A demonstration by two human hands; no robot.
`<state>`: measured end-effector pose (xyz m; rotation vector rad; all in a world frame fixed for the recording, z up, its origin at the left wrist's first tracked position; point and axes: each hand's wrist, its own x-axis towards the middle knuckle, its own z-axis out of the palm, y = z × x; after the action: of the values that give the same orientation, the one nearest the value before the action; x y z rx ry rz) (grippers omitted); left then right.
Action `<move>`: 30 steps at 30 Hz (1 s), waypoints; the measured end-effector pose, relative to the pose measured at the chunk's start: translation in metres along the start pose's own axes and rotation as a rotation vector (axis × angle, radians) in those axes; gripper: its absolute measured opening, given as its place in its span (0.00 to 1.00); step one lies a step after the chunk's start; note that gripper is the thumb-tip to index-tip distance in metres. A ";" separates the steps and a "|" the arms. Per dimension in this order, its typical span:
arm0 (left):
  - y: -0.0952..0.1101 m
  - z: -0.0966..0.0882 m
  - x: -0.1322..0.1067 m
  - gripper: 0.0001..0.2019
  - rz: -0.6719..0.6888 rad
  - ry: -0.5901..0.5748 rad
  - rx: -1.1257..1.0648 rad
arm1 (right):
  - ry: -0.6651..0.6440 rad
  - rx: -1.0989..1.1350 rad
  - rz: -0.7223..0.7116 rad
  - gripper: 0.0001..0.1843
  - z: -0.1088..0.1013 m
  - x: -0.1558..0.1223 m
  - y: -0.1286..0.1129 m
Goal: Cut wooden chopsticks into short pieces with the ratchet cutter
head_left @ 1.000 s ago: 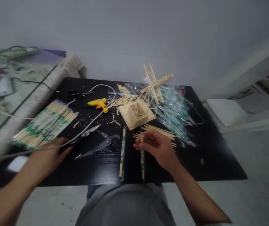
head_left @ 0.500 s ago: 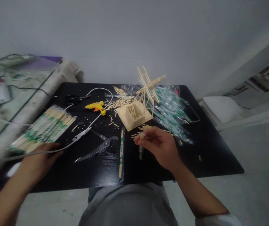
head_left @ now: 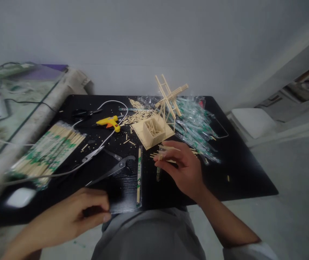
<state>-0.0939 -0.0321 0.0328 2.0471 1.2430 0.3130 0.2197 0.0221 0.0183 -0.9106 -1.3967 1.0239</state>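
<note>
My right hand (head_left: 183,168) is pinched round one end of a wrapped pair of chopsticks (head_left: 158,174), which hangs below the fingertips over the table. My left hand (head_left: 89,209) hovers at the table's front edge, fingers loosely curled and thumb apart, with nothing visible in it. Between the hands lies another wrapped pair of chopsticks (head_left: 139,177). Large dark-handled shears (head_left: 120,165) rest just beyond my left hand. Beyond my right hand stands a stick-built model (head_left: 154,131) on a square wooden base, with an open box and a cross-shaped frame.
A bundle of wrapped chopsticks (head_left: 51,148) lies left, crossed by a white cord (head_left: 62,174). A yellow glue gun (head_left: 109,122) and black scissors (head_left: 85,113) lie farther back. Cut stick pieces (head_left: 140,117) are scattered behind the model. Plastic wrappers (head_left: 197,126) heap at right. A white case (head_left: 21,197) sits front left.
My left hand has moved from the chopstick bundle rightward and nearer to me, to the table's front edge. My right hand keeps its pinch on the wrapped chopsticks, shifting only slightly.
</note>
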 end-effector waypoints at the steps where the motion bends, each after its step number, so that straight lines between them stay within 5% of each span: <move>1: 0.008 0.000 0.009 0.10 0.044 -0.087 0.008 | -0.002 -0.034 -0.035 0.19 0.000 0.000 0.000; 4: 0.025 0.001 0.036 0.12 0.129 -0.065 -0.031 | -0.015 -0.100 -0.099 0.21 0.000 -0.001 -0.001; 10: 0.048 0.016 0.070 0.03 0.262 0.223 -0.124 | -0.007 -0.167 -0.082 0.30 0.000 -0.006 0.005; 18: 0.064 0.024 0.088 0.21 0.443 0.477 -0.055 | 0.017 -0.144 -0.140 0.36 0.001 -0.013 0.011; 24: 0.074 0.022 0.096 0.23 0.531 0.459 0.013 | 0.017 -0.177 -0.234 0.36 0.004 -0.012 0.005; 30: 0.076 0.022 0.100 0.17 0.436 0.343 -0.184 | 0.030 -0.313 -0.332 0.22 0.002 -0.014 0.002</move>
<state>0.0198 0.0208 0.0533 2.1437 0.8988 0.9804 0.2189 0.0098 0.0122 -0.8747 -1.6453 0.5494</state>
